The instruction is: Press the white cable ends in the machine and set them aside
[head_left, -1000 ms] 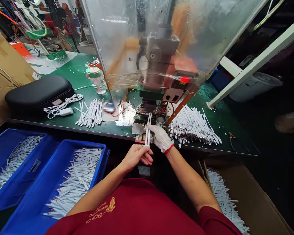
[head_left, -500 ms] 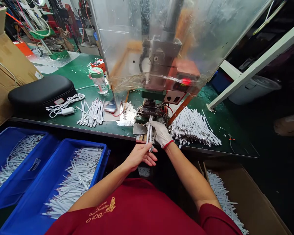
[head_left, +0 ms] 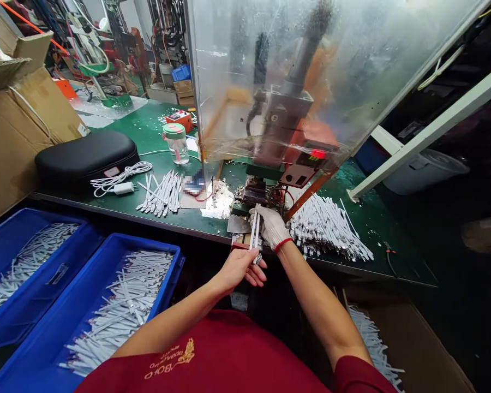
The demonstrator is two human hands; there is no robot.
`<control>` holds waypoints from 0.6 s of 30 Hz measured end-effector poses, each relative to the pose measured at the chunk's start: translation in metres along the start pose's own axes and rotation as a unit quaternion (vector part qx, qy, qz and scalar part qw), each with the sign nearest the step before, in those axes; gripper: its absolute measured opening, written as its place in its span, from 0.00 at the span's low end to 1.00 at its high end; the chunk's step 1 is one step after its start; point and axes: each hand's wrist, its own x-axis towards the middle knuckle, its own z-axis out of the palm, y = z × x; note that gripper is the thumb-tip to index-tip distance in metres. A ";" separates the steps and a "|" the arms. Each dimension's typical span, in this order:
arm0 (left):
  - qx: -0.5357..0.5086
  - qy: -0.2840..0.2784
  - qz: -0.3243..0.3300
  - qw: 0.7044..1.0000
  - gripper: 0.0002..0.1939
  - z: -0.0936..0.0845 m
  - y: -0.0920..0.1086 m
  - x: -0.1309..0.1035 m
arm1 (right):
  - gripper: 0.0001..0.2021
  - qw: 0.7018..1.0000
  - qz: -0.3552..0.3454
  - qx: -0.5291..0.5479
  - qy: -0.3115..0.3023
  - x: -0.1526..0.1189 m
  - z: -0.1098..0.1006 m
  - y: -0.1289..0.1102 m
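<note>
Two slim white strips point(head_left: 255, 232), which look like short flat cables with metal ends, stretch between my hands. My bare left hand point(head_left: 239, 268) pinches their near ends between thumb and forefinger, its other fingers loosely curled. Higher up, my right hand point(head_left: 272, 225), in a white glove with a red cuff, closes on the far ends. Those far ends lie just in front of the dark metal jaws point(head_left: 256, 194) of a press; whether they touch is hidden by the glove. A metal plate point(head_left: 238, 224) sits left of the strips.
A clear plastic shield point(head_left: 237, 65) hangs around the press. Heaps of white strips lie right point(head_left: 329, 226) and left point(head_left: 161, 192) on the green bench. Blue bins point(head_left: 110, 240) and a carton point(head_left: 429, 338) hold more. Also present: a jar point(head_left: 175, 144), black case point(head_left: 85, 155) and pliers point(head_left: 389, 256).
The camera view has shifted, so bench and press appear slightly lower and farther right. Both hands keep their hold on the strips, with little visible movement relative to the press.
</note>
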 end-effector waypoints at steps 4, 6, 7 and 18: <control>0.000 -0.006 -0.001 1.000 0.34 0.001 -0.001 0.002 | 0.12 1.000 -0.009 -0.017 0.009 -0.001 0.001 -0.002; -0.003 -0.007 -0.001 1.000 0.35 0.000 -0.001 0.002 | 0.13 0.999 -0.017 -0.030 0.009 -0.001 0.001 -0.002; -0.005 -0.006 0.000 1.000 0.36 0.000 -0.001 0.003 | 0.13 0.999 -0.016 -0.031 0.009 -0.001 0.001 -0.002; -0.028 -0.025 0.019 0.999 0.31 0.007 -0.008 -0.008 | 0.12 0.999 0.028 0.029 -0.015 -0.023 0.016 -0.024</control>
